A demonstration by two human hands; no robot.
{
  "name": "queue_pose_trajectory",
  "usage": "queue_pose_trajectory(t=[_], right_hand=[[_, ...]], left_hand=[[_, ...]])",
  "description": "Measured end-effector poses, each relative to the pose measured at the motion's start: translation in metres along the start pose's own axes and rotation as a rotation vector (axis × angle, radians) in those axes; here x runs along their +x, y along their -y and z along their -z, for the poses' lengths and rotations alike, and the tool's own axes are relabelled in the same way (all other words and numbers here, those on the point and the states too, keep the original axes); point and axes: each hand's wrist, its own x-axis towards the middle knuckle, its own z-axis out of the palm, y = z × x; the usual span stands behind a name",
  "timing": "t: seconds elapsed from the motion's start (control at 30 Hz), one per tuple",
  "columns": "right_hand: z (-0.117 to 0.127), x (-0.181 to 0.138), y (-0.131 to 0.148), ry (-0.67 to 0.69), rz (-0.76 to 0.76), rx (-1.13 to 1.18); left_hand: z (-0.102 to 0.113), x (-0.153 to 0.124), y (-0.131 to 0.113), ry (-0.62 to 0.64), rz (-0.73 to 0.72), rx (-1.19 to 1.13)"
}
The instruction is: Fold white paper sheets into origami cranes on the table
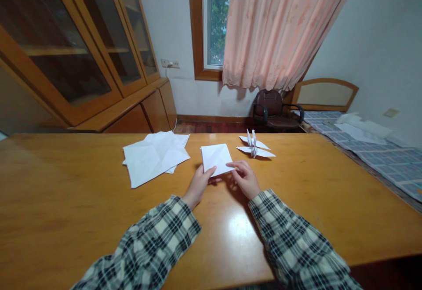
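Wooden bench, one pink curtain and armchair beyond, two origami cranes and creased sheets by the far edge, one folded paper square between, left hand, right hand pinching its near corners

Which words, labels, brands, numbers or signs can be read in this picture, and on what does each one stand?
None can be read.
No writing shows on the square folded white paper, creased white paper sheets or winged white paper figures.
Any marking on the pale rectangular wall socket is too small to read.
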Motion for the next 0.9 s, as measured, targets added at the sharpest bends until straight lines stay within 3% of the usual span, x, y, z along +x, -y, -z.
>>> queue_pose_trajectory(t=[0.9], right_hand=[[0.0071, 0.0022, -0.0030, 0.090, 0.044, -0.083]], left_hand=[[0.0050, 0.0061, 0.0068, 0.011, -0.046, -0.004]])
